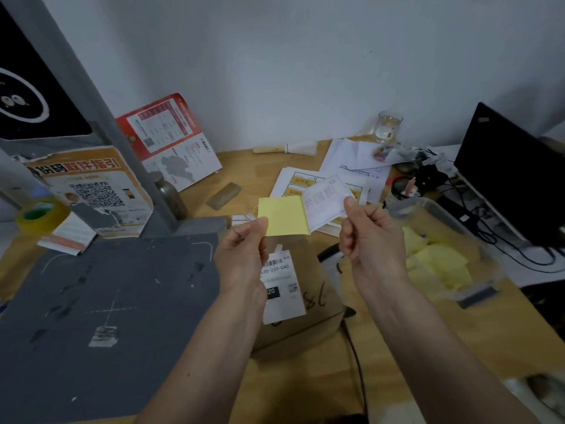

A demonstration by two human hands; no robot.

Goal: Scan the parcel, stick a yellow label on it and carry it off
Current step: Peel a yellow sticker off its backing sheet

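Labelling step in hand, judged from layout: label [282, 216] not yet on parcel [301, 307]. Held up above parcel between both hands, being peeled: left hand [241, 255] pinches lower left edge of the yellow sheet, thumb and fingers curled on it; right hand [371, 240] pinches the white printed layer [328, 200], folded back from the yellow along the shared right edge. Which layer is sticker and which is backing: cannot tell. Scan: cannot tell whether done; dark device with cable [331, 255] lies just right of parcel, partly hidden by right forearm. Left to do: finish separating, press label on parcel, lift parcel, carry off. Parcel: brown cardboard box resting on table [305, 390], below and between forearms, touching right edge of grey mat [107, 301]. White shipping slip [282, 289] with barcode and digits on top face; handwritten dark numerals beside it. Corners look square, no crushing visible. More yellow sheets in clear tray [437, 255] at right.
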